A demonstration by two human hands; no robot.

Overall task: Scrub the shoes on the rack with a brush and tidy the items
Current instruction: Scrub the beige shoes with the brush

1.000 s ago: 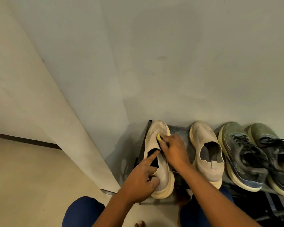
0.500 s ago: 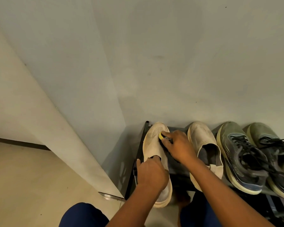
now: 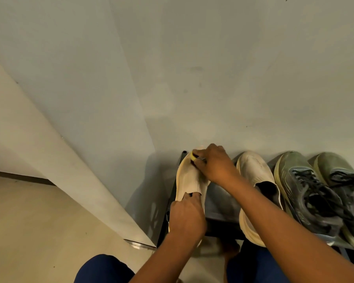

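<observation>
A cream slip-on shoe lies at the left end of the dark shoe rack, toe toward the wall. My left hand grips its heel end, fingers curled into the opening. My right hand holds a small yellow brush against the toe; most of the brush is hidden under my fingers. The matching cream shoe lies to the right on the same shelf.
A pair of grey-green laced sneakers fills the right part of the rack. The wall stands directly behind the shoes, with a corner and a pale panel to the left. Beige floor lies at lower left. My knees in blue show at the bottom.
My right hand has moved the brush from mid-shoe up to the toe. My left hand went from pointing at the opening to gripping the heel.
</observation>
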